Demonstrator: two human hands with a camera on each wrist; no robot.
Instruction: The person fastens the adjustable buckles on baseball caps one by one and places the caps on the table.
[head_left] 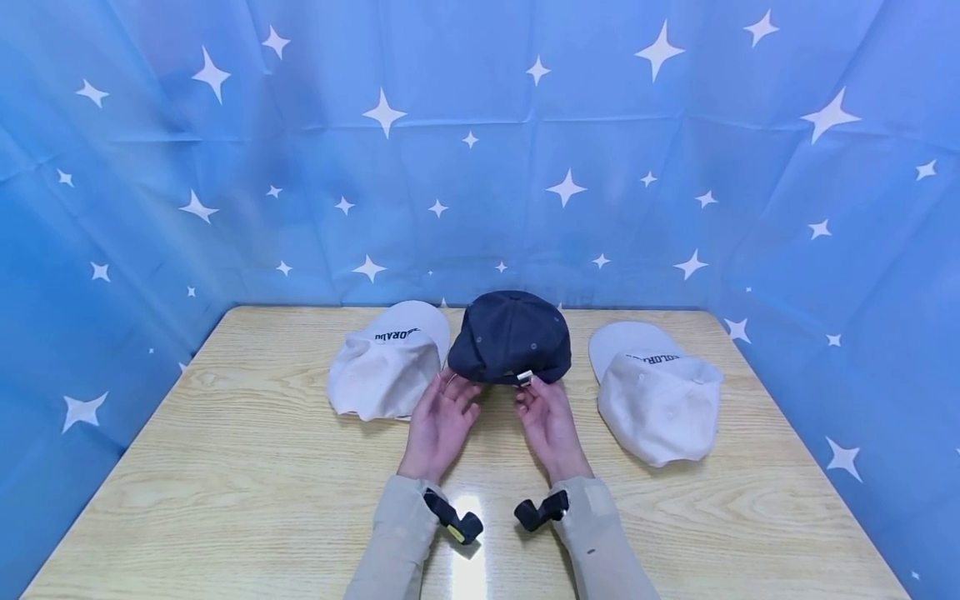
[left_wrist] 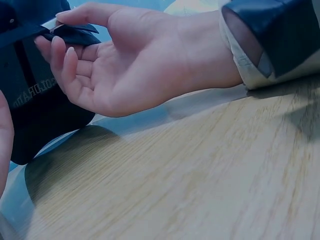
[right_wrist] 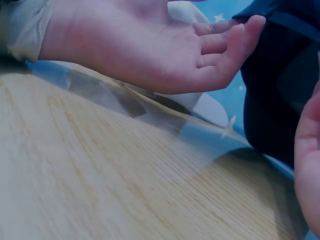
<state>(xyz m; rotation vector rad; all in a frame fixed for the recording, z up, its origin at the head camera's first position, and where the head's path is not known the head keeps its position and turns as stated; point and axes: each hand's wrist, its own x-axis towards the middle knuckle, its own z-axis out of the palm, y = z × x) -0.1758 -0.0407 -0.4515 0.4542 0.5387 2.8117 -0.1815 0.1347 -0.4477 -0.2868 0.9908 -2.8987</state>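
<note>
A navy baseball cap point(head_left: 513, 333) is held up off the table near its far edge, its back and adjuster strap toward me. With thumb and fingers, my right hand point(head_left: 551, 421) pinches the strap by its metal buckle point(head_left: 525, 378). My left hand point(head_left: 438, 421) grips the cap's lower left edge, palm turned up; its thumb is cut off in the right wrist view. Backward lettering point(left_wrist: 37, 91) shows inside the cap in the left wrist view. White baseball caps with dark lettering lie on either side, one on the left point(head_left: 386, 375) and one on the right point(head_left: 660, 408).
The light wooden table point(head_left: 225, 467) ends at a blue curtain point(head_left: 480, 192) with white stars, which also hangs along both sides. A wrist camera is strapped to each beige sleeve. The left white cap lies close beside my left hand.
</note>
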